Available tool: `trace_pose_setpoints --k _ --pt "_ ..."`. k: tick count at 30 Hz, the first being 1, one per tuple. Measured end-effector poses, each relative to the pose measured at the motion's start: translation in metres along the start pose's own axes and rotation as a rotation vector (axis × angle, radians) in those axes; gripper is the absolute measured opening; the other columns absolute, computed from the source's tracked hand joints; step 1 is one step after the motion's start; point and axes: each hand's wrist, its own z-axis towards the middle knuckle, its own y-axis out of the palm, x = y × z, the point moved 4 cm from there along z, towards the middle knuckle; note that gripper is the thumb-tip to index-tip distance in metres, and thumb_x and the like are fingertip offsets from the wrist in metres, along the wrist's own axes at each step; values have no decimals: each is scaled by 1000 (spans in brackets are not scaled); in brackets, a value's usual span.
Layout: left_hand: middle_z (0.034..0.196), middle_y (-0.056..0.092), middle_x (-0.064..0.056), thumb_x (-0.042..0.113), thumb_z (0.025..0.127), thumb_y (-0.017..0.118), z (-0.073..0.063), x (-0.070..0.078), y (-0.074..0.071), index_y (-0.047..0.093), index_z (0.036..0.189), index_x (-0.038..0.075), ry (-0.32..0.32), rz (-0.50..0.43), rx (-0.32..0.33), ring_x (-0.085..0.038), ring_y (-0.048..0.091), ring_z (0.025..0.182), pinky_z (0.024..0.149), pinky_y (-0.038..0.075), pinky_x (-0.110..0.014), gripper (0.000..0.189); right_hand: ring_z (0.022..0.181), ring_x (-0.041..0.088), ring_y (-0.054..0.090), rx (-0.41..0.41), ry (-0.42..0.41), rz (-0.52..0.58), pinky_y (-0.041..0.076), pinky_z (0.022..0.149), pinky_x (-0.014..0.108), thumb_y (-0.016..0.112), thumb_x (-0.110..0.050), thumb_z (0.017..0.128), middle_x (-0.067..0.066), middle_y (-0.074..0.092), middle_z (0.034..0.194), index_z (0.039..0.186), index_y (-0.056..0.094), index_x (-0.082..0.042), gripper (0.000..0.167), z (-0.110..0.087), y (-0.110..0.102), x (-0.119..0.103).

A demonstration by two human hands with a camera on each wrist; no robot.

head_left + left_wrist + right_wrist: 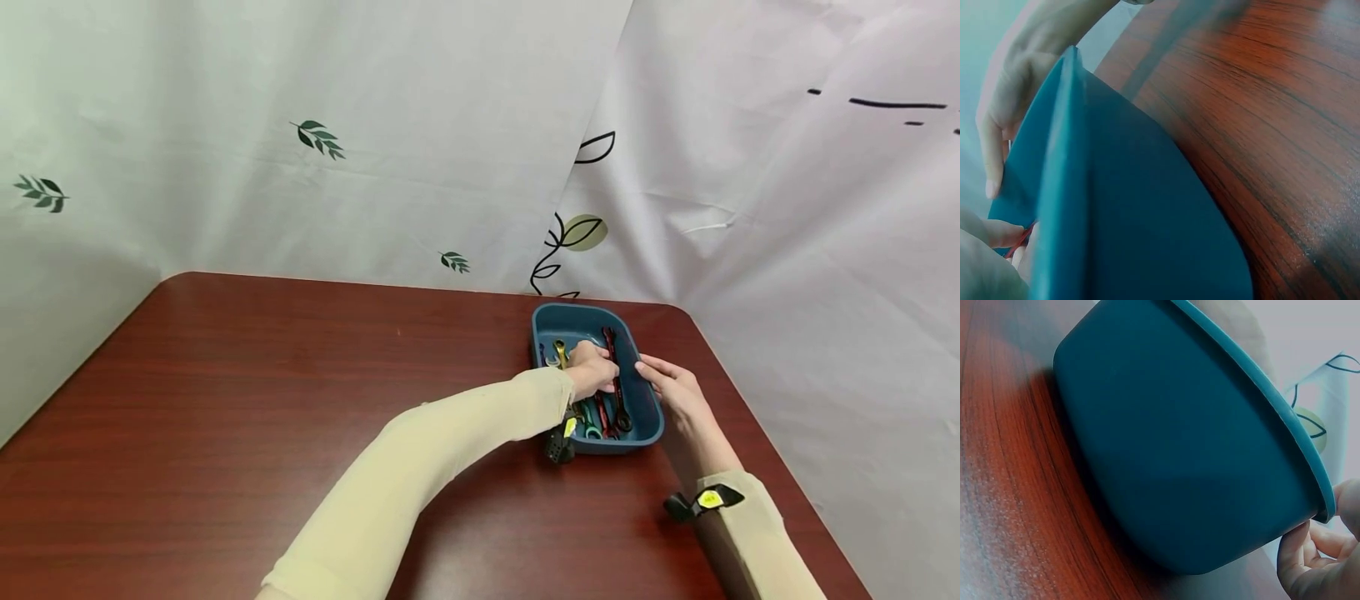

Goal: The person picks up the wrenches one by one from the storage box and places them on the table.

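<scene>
No brand can be read; one yellow label [709,499] is carried by each of two wrist cameras [678,508], print too small. One blue bin [643,410] is set at 2 o'clock on the table [285,400]. At least four wrenches are held inside: gold wrench [560,350] at 10 o'clock, green wrench [592,428] at 6, others reddish. A red wrench [1020,242] is pinched by the left hand [591,367]; the bin's rim is pinched at 3 by the right hand [678,396].
</scene>
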Motion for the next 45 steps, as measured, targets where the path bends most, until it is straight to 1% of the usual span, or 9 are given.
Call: trace_pose_setpoints --k 5,9,14,22,26,30,34,38,45 --pt "84 61 -9 -4 83 69 -5 5 -4 64 98 6 -8 -36 -13 -21 67 57 53 59 -26 19 77 -4 64 0 -1 -24 56 70 14 58 -29 96 -23 63 83 147 34 3 64 0 0 1" --pt "84 60 -10 -5 82 70 -6 5 -5 63 97 5 -4 -67 -7 -24 69 61 57 61 -29 20 76 -5 64 4 1 -19 56 69 14 60 -30 95 -23 63 82 147 34 3 66 0 1 2" --pt "79 58 -8 -5 80 72 -7 7 -7 61 94 4 3 -90 -13 -24 69 64 59 61 -30 20 77 -6 64 1 0 3 56 70 13 61 -29 94 -23 63 83 147 33 4 68 0 0 1" --pt "74 58 -7 -5 78 73 -11 6 -8 59 87 4 -28 -108 -31 -21 68 62 62 62 -31 19 77 -6 64 -1 2 13 56 70 13 60 -28 95 -23 63 82 147 31 5 68 -3 0 2" --pt "74 58 -6 -4 78 72 -12 5 -9 61 89 4 -30 -125 -48 -19 67 60 62 61 -29 18 76 -5 64 1 4 20 57 69 14 60 -26 95 -23 63 81 147 31 5 67 -4 1 3" --pt "71 61 -7 -4 78 72 -13 12 -13 64 92 4 -12 -144 -57 -17 66 58 60 61 -28 18 76 -6 64 4 -10 23 57 69 13 61 -27 95 -23 64 81 147 32 5 68 -2 0 -1" --pt "69 63 -8 -3 79 72 -17 18 -17 66 92 4 -7 -137 -56 -20 69 63 60 61 -27 16 77 -4 65 -6 -17 29 57 70 14 61 -29 94 -22 65 81 147 32 5 68 0 0 -3" --pt "71 66 -9 -2 79 73 -20 19 -17 67 92 4 -13 -137 -65 -23 72 70 61 61 -27 15 77 -3 66 -11 -2 43 57 71 15 60 -28 95 -21 66 80 147 32 5 67 -1 0 -2" --pt "77 67 -11 -3 81 71 -27 20 -19 66 95 2 -2 -164 -69 -26 73 78 68 62 -31 16 77 -5 65 1 -6 22 57 70 13 60 -30 95 -23 64 80 147 33 4 68 -2 -1 0"
